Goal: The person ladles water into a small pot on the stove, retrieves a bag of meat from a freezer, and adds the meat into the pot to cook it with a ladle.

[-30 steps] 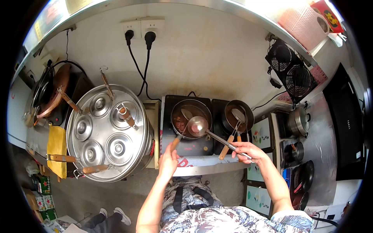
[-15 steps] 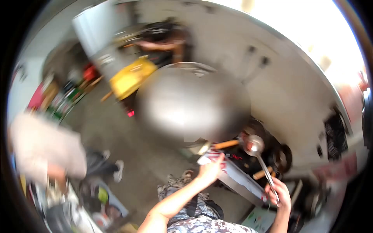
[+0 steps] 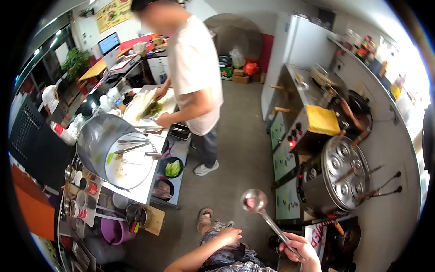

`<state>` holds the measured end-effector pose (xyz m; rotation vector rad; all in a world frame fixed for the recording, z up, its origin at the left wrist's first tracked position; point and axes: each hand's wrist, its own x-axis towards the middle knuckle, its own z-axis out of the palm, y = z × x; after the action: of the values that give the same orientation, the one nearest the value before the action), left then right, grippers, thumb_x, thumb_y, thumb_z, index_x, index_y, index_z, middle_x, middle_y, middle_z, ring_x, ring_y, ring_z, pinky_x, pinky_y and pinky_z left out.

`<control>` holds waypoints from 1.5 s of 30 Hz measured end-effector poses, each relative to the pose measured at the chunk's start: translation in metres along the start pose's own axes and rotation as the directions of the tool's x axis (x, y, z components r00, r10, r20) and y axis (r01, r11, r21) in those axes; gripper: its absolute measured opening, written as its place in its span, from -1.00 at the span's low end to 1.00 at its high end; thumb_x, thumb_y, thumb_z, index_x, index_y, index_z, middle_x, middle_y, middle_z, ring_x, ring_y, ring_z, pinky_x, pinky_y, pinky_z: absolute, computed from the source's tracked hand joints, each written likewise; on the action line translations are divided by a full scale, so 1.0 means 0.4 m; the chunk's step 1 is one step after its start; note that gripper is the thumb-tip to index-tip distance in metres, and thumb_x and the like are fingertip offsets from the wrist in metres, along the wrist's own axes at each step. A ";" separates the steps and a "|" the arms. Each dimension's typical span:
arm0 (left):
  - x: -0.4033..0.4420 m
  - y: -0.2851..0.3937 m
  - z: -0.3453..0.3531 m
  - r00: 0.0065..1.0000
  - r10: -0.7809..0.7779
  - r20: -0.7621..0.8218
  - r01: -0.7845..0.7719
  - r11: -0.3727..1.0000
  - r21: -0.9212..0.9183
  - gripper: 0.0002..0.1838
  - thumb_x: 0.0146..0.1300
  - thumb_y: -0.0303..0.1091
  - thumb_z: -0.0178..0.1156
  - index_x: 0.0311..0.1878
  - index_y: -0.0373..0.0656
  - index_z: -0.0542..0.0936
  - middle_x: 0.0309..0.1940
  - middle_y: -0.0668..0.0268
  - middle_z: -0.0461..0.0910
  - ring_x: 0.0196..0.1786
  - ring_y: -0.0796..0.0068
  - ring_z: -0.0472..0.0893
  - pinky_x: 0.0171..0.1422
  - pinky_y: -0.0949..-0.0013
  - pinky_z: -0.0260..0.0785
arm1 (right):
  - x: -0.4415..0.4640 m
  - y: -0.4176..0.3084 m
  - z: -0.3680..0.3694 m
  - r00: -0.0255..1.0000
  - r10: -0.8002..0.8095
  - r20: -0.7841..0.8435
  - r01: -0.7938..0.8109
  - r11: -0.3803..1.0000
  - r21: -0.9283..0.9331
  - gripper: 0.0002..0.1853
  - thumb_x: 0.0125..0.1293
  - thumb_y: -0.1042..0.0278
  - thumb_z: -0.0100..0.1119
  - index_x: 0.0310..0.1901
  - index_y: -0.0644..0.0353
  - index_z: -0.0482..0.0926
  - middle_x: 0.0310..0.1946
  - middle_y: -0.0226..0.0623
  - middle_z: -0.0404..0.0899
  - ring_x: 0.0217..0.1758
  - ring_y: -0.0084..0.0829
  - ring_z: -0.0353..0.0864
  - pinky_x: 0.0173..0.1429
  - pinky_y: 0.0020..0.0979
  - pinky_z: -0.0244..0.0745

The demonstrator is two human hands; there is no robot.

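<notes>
My right hand [image 3: 301, 248] is closed around the long metal handle of a ladle [image 3: 276, 228]. The ladle's round bowl is raised over the floor in front of me, with a small reddish lump in it. Bare and empty, my left hand [image 3: 230, 235] hangs before my body with its fingers loosely bent. Right of the ladle stands a large steel pot [image 3: 324, 181] whose top has several round lidded openings. Below it, close to my right hand, is a red-and-white printed item [image 3: 316, 235] beside a wooden-handled pan [image 3: 351, 238].
A person [image 3: 195, 72] stands ahead at the left worktable [image 3: 145, 186], handling green food. A big metal bowl [image 3: 104, 140] holds tongs and a white plate. The stove counter [image 3: 285, 172] with a yellow cloth [image 3: 322, 119] runs along the right. A purple bucket [image 3: 115, 231] sits low left.
My view has swung left, bringing the worktable and person into sight. My left hand has come away from the red-and-white item. The ladle stays in my right hand.
</notes>
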<state>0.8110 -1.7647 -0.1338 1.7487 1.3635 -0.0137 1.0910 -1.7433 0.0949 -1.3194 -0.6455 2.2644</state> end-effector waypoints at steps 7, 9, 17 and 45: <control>-0.182 -0.367 -0.222 0.961 -0.258 -0.103 0.238 0.955 -0.177 -0.54 0.37 -0.01 0.00 0.23 0.00 0.50 0.08 0.06 0.59 0.11 0.04 0.57 0.17 0.08 0.40 | 0.563 -0.139 0.516 0.930 0.211 0.301 -0.120 0.949 -0.292 -0.63 0.43 0.48 -0.16 0.20 0.49 0.30 -0.52 -0.27 0.49 -0.76 -0.66 0.26 -0.76 -0.59 0.10; -0.240 -0.505 -0.250 0.913 -0.292 -0.284 0.221 0.941 -0.257 -0.61 0.37 -0.08 0.00 0.13 -0.06 0.53 -0.09 0.07 0.65 -0.05 -0.02 0.63 -0.01 0.00 0.47 | 0.705 -0.175 0.671 0.888 0.236 0.396 -0.100 0.937 -0.334 -0.74 0.44 0.45 -0.18 0.01 0.44 0.40 -0.70 -0.45 0.33 -0.81 -0.69 0.20 -0.79 -0.61 0.04; -0.418 -0.763 -0.293 0.649 -0.608 -0.457 0.444 0.791 -0.422 -0.68 0.32 -0.14 0.06 0.04 0.00 0.61 -0.16 0.02 0.65 -0.10 -0.03 0.63 -0.03 0.02 0.48 | 1.151 -0.372 1.129 0.811 0.137 0.569 0.087 0.933 -0.348 -0.78 0.46 0.40 -0.22 -0.17 0.35 0.42 -0.68 -0.45 0.33 -0.79 -0.73 0.20 -0.78 -0.65 0.06; -0.436 -0.830 -0.350 0.730 -0.624 -0.279 0.477 0.757 -0.446 -0.67 0.30 -0.13 0.05 0.03 -0.01 0.62 -0.18 0.04 0.67 -0.09 -0.01 0.63 -0.02 0.01 0.47 | 1.658 -0.309 1.306 0.757 -0.608 0.240 0.335 0.046 -0.941 -0.70 0.20 0.45 -0.01 -0.04 0.38 0.43 -0.26 0.28 0.60 -0.11 0.25 0.61 0.05 0.06 0.51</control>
<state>0.4150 -1.8115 -0.1693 1.0112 2.0366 0.2651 0.3489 -1.3495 -0.0539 -1.3939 -2.2689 0.9035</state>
